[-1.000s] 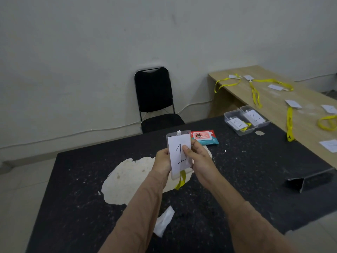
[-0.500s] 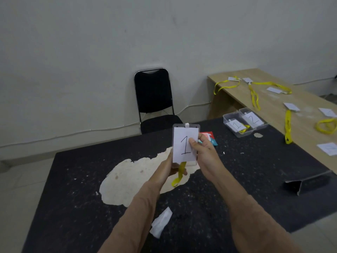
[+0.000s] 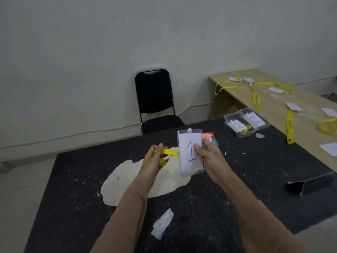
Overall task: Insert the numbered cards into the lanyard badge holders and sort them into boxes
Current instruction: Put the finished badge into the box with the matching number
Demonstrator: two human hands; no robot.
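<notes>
**Left hand [image 3: 153, 158] swings out with the lanyard [image 3: 170, 152]**

Half a second ago our left hand sat under the holder. Now it is out to the left, apart from the right, and it pinches the yellow lanyard, which runs across to the badge holder [image 3: 191, 172]. We hold the holder upright above the black table [image 3: 73, 179]. The card [image 3: 188, 143] marked 1 lies against its face, and we cannot tell whether it is fully inside. Our right hand [image 3: 211, 161] grips the holder's right edge, thumb on the card. A red packet [image 3: 209, 137] lies just behind. Far right, two boxes [image 3: 235, 117] stand beside the wooden table [image 3: 273, 106].
</notes>
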